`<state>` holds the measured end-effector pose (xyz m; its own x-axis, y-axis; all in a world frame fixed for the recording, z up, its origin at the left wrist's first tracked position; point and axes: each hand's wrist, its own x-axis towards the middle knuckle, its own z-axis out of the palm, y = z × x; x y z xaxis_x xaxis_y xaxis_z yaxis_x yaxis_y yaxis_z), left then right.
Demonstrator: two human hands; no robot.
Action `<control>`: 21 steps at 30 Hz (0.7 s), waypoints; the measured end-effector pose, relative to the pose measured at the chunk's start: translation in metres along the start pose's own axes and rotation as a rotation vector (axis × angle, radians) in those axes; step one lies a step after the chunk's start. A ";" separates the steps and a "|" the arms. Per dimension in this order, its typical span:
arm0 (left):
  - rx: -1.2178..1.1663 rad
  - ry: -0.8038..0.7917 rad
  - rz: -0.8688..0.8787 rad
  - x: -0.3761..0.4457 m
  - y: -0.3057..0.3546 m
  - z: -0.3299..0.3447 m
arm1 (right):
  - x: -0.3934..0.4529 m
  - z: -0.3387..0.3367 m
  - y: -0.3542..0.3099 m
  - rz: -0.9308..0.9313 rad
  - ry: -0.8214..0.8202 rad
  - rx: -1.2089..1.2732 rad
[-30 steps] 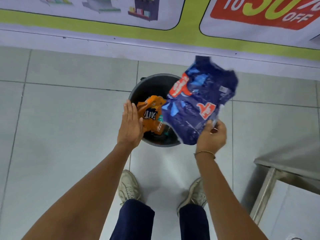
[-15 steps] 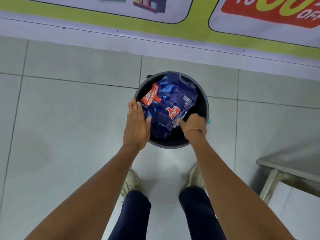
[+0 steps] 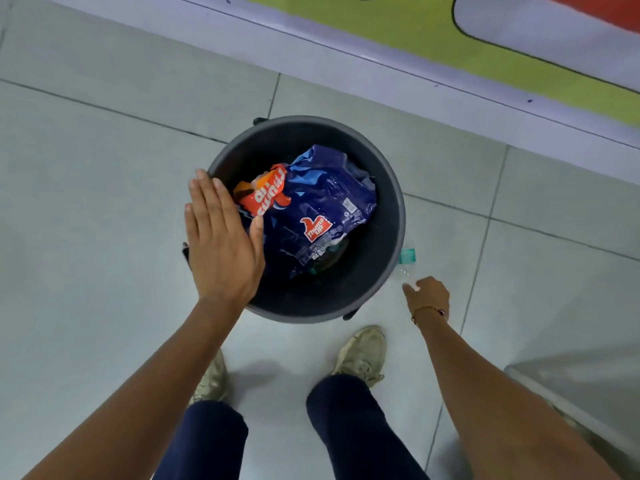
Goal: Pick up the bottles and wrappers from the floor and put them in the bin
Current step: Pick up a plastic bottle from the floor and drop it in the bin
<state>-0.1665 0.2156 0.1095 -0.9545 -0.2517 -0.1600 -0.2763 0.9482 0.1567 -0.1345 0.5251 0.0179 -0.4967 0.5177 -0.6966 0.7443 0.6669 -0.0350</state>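
Note:
A round dark grey bin (image 3: 377, 268) stands on the tiled floor in front of my feet. A crumpled blue and orange wrapper (image 3: 322, 209) lies inside it. My left hand (image 3: 221, 237) hovers flat over the bin's left rim, fingers straight, holding nothing. A clear plastic bottle with a green label (image 3: 406, 259) lies on the floor against the bin's right side, mostly hidden by the bin. My right hand (image 3: 427, 296) is low beside the bin, just below that bottle, fingers curled and pointing toward it, not gripping it.
A wall with a green, white and red banner (image 3: 450, 36) runs along the far side of the floor. A metal edge of furniture (image 3: 568, 407) juts in at the lower right. My two shoes (image 3: 363, 355) stand just behind the bin.
My right hand let go of the blue wrapper, which now rests in the bin, and dropped down to the right side of the bin near the bottle. The camera tilted down.

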 end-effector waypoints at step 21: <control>0.011 -0.047 0.057 -0.002 -0.002 -0.014 | -0.066 -0.029 -0.022 0.026 0.400 0.354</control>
<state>-0.1654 0.2112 0.1230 -0.9622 -0.1878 -0.1970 -0.2200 0.9629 0.1563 -0.1305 0.4917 0.0851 -0.5558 0.7416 -0.3757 0.8295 0.4652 -0.3090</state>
